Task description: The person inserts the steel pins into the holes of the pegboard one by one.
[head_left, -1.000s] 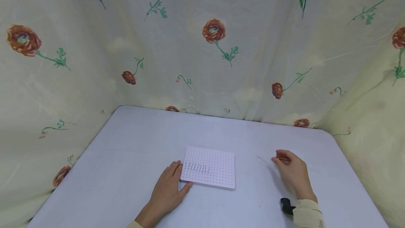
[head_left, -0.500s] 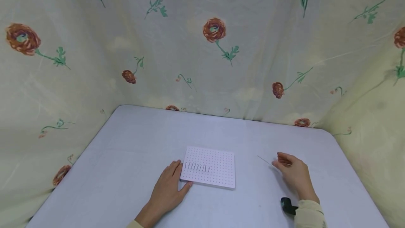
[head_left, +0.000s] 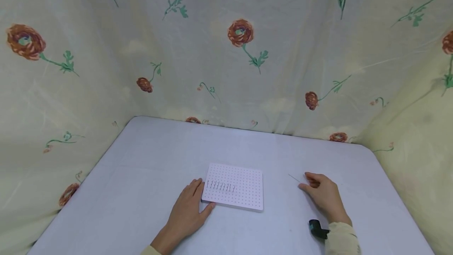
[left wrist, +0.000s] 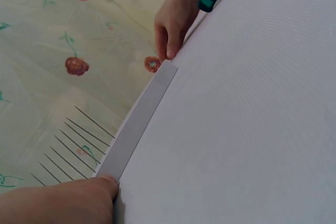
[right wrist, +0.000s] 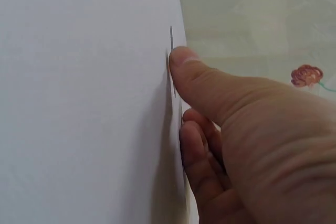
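My left hand [head_left: 187,211] lies at the left end of a white pegboard [head_left: 247,198], fingers straight along its side and thumb at its near edge. Several thin metal pins [left wrist: 94,122] stand in a row in the board's holes. To the right, a loose thin pin [head_left: 294,178] lies by my right hand [head_left: 323,196]. In the right wrist view, the thumb overlaps this pin [right wrist: 171,38], which shows above and below the thumb. A gap separates that thumb from the curved fingers.
A white table [head_left: 159,148] spreads beneath everything. Floral cloth [head_left: 279,70] hangs behind it and along both sides. A black device [head_left: 317,229] sits at the right wrist, close over the tabletop.
My right hand has shifted slightly left along the loose pin, and its thumb and fingertips have spread apart. The pin's far tip, the pegboard and my left hand stay put.
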Tool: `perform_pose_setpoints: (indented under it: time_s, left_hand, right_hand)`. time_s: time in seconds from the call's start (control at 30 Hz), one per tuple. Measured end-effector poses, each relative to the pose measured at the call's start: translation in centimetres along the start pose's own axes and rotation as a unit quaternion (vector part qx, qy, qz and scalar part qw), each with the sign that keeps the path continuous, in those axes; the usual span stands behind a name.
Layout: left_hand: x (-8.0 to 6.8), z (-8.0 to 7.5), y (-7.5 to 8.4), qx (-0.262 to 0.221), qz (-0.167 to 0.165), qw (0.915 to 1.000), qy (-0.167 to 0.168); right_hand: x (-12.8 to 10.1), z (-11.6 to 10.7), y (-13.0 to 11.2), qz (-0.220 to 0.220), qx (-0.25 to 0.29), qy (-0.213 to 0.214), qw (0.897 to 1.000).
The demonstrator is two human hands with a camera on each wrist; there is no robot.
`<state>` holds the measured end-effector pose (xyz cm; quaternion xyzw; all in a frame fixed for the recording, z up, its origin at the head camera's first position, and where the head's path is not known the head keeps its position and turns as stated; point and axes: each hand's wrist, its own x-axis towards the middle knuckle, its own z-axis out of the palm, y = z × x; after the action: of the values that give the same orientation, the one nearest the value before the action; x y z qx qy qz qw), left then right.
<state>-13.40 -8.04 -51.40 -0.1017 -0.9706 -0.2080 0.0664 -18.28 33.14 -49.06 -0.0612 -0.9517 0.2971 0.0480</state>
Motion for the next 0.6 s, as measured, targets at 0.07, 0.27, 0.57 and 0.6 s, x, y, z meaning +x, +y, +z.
perform_pose_setpoints:
  time_s: [0.07,0.27,0.57,0.6]
  left_hand:
    - [0.0,-0.05,0.0,0.0,0.0,1.0,0.001]
    - [-0.06,-0.12,0.03,-0.003,0.0,1.0,-0.001]
    - [-0.01,-0.21,0.13,-0.004,-0.003,1.0,-0.003]
    - [0.0,-0.21,0.12,-0.004,-0.003,1.0,-0.003]
  right_hand:
    - [0.09,0.14,-0.08,-0.002,-0.009,0.002,1.0]
    - [0.24,0.35,-0.14,-0.004,-0.027,0.004,1.0]
    - [0.31,0.39,-0.67,0.01,-0.032,0.006,0.999]
    - [0.32,0.39,-0.76,0.009,-0.034,0.008,0.999]
